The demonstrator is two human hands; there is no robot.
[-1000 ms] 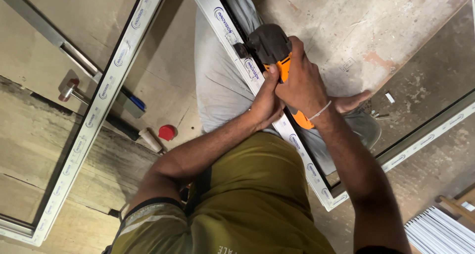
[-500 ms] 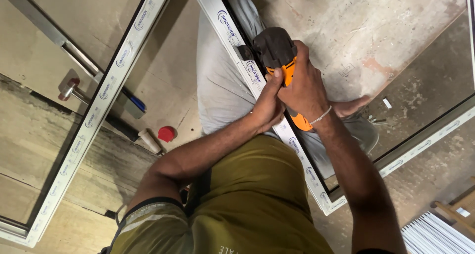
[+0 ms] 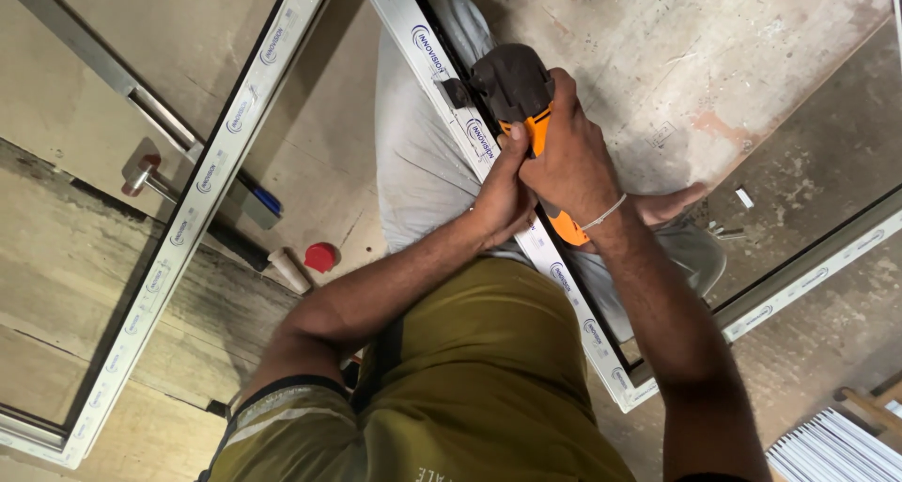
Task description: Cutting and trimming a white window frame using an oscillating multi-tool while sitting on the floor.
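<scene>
This is a window-fitting workshop: white plastic window frames point(image 3: 202, 186) lie on a rough, stained board floor point(image 3: 714, 59), with stacked white profiles point(image 3: 832, 449) to the right of the frames.

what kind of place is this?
Likely a window-frame workshop or fitting site: white plastic frame under an orange power tool gripped by both hands, second frame on the dusty board floor.

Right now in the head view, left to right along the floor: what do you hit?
Metal handle → blue-tipped tool → red cap → left hand → right hand gripping the orange power tool → stack of white strips.
</scene>
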